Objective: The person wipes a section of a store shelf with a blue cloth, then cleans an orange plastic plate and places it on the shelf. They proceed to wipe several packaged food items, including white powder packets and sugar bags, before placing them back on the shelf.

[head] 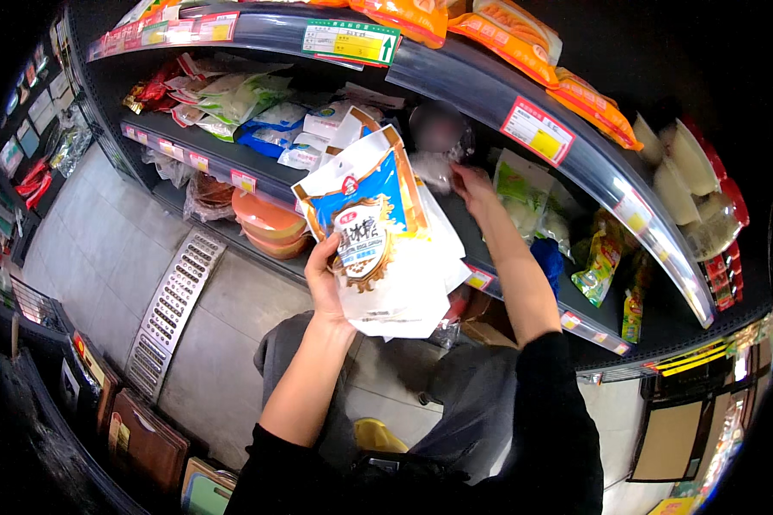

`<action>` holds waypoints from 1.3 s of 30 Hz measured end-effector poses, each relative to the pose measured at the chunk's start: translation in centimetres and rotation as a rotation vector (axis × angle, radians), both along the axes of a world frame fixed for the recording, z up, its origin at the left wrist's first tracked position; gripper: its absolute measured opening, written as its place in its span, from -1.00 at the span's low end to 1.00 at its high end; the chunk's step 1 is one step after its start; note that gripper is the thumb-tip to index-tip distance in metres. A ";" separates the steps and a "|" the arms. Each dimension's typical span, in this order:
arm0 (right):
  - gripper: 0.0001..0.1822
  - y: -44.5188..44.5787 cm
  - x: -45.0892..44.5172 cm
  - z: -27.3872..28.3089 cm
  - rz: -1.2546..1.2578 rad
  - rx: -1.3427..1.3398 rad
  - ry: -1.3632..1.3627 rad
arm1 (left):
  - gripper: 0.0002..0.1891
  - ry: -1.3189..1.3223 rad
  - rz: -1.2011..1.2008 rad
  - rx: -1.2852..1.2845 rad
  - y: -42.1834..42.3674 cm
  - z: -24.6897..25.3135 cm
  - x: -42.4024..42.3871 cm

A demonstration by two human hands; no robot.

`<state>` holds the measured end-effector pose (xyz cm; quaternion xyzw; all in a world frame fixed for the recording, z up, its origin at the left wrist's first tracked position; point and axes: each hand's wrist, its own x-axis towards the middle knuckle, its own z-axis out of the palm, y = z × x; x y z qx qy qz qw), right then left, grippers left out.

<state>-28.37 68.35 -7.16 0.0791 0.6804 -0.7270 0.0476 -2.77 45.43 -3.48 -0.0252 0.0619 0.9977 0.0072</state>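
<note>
My left hand (pixel 328 283) grips several white, blue and gold bags of rock candy (pixel 380 257), fanned in a stack in front of the shelf. The front bag bears printed writing. Behind them, my right hand (pixel 473 187) reaches over the shelf, its fingertips pinching the edge of a clear plastic package (pixel 435 168). A blurred patch covers the round upper part of that package, so its contents cannot be told. White and blue bags (pixel 303 138) lie on the shelf left of the stack. Green-and-clear bags (pixel 522 193) stand just right of my right hand.
Above my hands curves an upper shelf edge (pixel 451 84) with price tags and orange bags (pixel 502 38). The lower shelf edge (pixel 212 164) also carries tags. Orange plastic bowls (pixel 270 219) sit below it. A metal floor grate (pixel 174 309) and cutting boards (pixel 145 434) lie to the left.
</note>
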 end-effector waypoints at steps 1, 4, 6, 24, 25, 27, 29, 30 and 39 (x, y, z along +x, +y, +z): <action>-0.91 1.2 3.7 0.8 -0.001 -0.073 0.012 | -0.53 0.030 -0.014 -0.006 0.5 0.5 0.1; -0.78 3.4 15.1 4.3 0.082 -0.095 -0.019 | -0.53 0.026 -0.067 -0.066 2.1 1.3 1.2; -0.79 3.4 23.5 8.3 0.086 0.011 -0.103 | -0.56 0.000 -0.157 -0.125 3.8 0.4 1.6; -0.82 2.3 47.2 2.0 0.312 -0.114 -0.007 | -0.59 -0.227 -0.375 -0.525 1.8 0.2 20.4; -0.81 2.3 47.7 2.0 0.351 -0.093 -0.050 | -0.59 -0.221 -0.404 -0.564 1.0 0.3 20.5; -0.81 2.3 47.8 2.3 0.431 -0.046 -0.123 | -0.57 -0.190 -0.511 -0.627 -0.3 1.5 19.8; -0.73 2.3 48.2 2.3 0.526 -0.056 -0.208 | -0.57 -0.189 -0.555 -0.713 -1.5 0.2 19.3; -0.71 2.2 47.9 1.6 0.577 -0.089 -0.227 | -0.57 -0.186 -0.576 -0.762 -1.9 -0.5 18.7; -0.74 5.0 41.5 -1.6 0.852 0.661 0.127 | -0.34 0.056 -0.694 -1.386 -0.2 -1.3 13.8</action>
